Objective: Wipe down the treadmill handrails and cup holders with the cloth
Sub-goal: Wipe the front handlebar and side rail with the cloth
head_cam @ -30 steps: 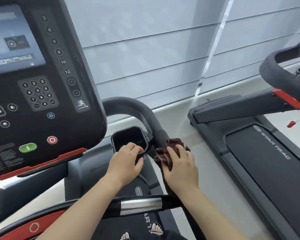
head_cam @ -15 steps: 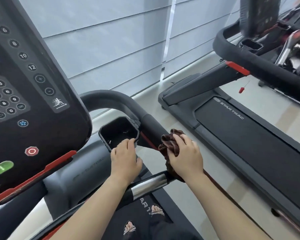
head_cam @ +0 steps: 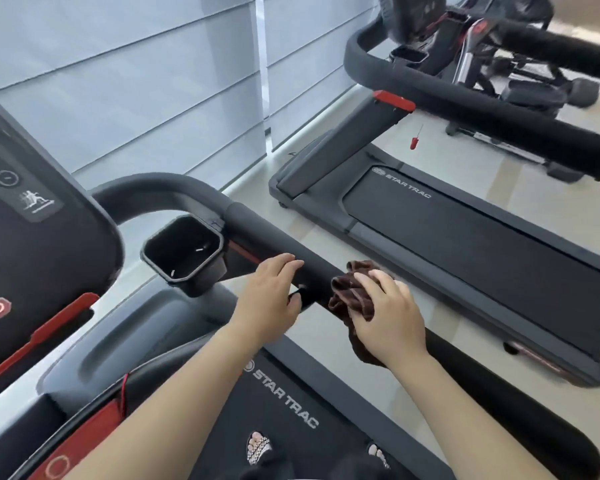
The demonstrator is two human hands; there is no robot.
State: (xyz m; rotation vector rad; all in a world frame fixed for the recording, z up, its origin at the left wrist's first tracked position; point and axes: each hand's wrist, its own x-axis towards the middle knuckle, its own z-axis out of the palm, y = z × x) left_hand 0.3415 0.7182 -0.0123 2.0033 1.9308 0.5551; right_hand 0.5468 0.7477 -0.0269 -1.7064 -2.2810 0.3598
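Grasping the bunched brown cloth (head_cam: 347, 296) in the right hand (head_cam: 390, 318), pressed onto the black handrail (head_cam: 257, 233). Gripping that rail with the left hand (head_cam: 269, 301) just left of it, thumb underneath. Farther left: cup holder (head_cam: 205, 284), beside the console (head_cam: 32, 254).

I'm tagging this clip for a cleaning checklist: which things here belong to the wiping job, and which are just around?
Part of the job: cloth, pressed on the rail by the right hand; handrail, held by the left hand; cup holder.

Just around: console; neighbouring treadmill; its red safety clip; window blinds.
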